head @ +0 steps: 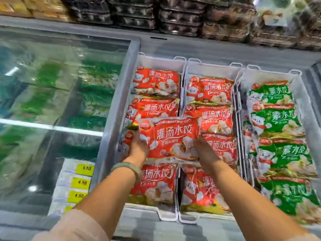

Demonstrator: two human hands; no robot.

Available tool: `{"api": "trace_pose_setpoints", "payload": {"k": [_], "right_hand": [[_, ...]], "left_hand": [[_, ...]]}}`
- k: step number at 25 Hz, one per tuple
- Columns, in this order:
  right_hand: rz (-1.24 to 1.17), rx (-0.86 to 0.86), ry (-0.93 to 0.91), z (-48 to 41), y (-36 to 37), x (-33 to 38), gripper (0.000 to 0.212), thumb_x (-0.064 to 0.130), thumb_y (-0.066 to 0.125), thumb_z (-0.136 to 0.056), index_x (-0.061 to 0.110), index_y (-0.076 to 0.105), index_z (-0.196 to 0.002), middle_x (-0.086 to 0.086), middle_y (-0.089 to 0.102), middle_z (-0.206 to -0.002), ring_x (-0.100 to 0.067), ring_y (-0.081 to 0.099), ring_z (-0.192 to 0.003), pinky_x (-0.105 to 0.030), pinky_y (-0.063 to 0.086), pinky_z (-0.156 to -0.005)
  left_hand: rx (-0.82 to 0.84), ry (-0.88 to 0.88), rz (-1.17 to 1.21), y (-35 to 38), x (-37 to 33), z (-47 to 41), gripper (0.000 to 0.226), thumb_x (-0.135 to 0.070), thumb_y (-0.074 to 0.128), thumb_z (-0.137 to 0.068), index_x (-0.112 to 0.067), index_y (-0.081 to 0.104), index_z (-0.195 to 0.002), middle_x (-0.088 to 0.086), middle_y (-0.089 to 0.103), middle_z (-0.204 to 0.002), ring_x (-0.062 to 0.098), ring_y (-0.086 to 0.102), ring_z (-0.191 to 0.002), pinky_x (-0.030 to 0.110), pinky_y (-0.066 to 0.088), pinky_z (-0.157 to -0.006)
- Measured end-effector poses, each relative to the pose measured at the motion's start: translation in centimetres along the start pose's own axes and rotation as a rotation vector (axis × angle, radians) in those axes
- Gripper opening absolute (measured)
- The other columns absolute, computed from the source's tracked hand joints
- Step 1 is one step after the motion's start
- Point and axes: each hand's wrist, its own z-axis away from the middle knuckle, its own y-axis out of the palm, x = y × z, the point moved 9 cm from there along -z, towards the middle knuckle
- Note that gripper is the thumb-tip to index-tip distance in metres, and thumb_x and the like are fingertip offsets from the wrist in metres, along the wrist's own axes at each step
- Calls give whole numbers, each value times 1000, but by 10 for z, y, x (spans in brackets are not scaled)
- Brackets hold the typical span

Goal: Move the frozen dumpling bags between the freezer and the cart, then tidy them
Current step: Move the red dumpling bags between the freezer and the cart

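The held bag point(171, 138), red, faces up above the open freezer point(111, 119), over the divide between the left basket point(161, 61) and the middle basket point(213, 68). Both hands grasp it: the left hand point(139, 148) grips its left edge and the right hand point(205, 152) its lower right edge. Beneath it, red bags point(156, 82) lie in rows in both baskets. The right basket point(271, 73) holds green bags point(278, 119). A pale bracelet point(128, 168) circles the left wrist. Left of the baskets is a glass lid point(52, 101), with yellow price tags point(81, 182) near its front. Stacked trays point(180, 16) line the shelf behind.
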Motion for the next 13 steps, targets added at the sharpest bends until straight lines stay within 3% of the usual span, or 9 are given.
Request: {"api": "trace_pose_setpoints", "payload": {"k": [1, 3, 5, 7, 8, 10, 13], "right_hand": [[-19, 37, -17, -6, 12, 0, 51, 47, 42, -97, 30, 35, -144, 5, 44, -145, -23, 45, -131, -50, 38, -106], [2, 129, -11, -16, 35, -9, 58, 45, 51, -94, 37, 27, -146, 8, 46, -145, -20, 48, -128, -47, 39, -106], [119, 144, 29, -17, 47, -16, 81, 38, 57, -90, 42, 2, -149, 10, 35, -150, -19, 41, -131, -45, 39, -105], [232, 106, 59, -17, 52, -23, 86, 20, 52, -94, 37, -11, -150, 6, 31, -147, -23, 38, -133, -37, 43, -96], [333, 81, 72, -17, 54, -24, 84, 11, 47, -96, 34, -12, -150, -3, 33, -149, -30, 41, -132, -38, 45, -92], [493, 79, 53, -23, 58, -26, 85, 5, 44, -95, 37, -13, -149, -19, 43, -144, -43, 46, -125, -52, 46, -97], [627, -46, -85, -15, 47, -16, 84, 15, 53, -92, 30, -4, -152, -18, 49, -136, -41, 53, -116, -46, 49, -93]], "left_hand": [[-59, 65, -81, -4, 5, -16, 42, -12, 43, -95, -13, 40, -137, 11, 49, -128, 23, 48, -120, 35, 40, -104], [-115, 109, -230, -10, 13, -25, 64, -28, 42, -92, -16, 19, -150, 9, 29, -153, 31, 29, -141, 42, 24, -117], [-58, 25, -496, 0, 46, -26, 71, -30, 39, -94, -22, -1, -152, 4, 0, -161, 27, 1, -148, 43, 4, -121], [4, -58, -547, 9, 76, -12, 75, -30, 38, -96, -28, -13, -150, 1, -16, -159, 24, -16, -147, 45, -6, -120], [-14, -71, -526, 10, 84, -5, 77, -30, 40, -95, -30, -15, -150, 0, -19, -159, 24, -18, -146, 46, -7, -119], [-65, -122, -490, 6, 102, 4, 84, -30, 46, -94, -30, -17, -149, -1, -21, -158, 25, -18, -146, 47, -5, -118], [-162, -231, -370, -2, 121, 17, 92, -36, 54, -90, -23, -14, -150, 4, -14, -160, 28, -8, -148, 47, 3, -118]]}}
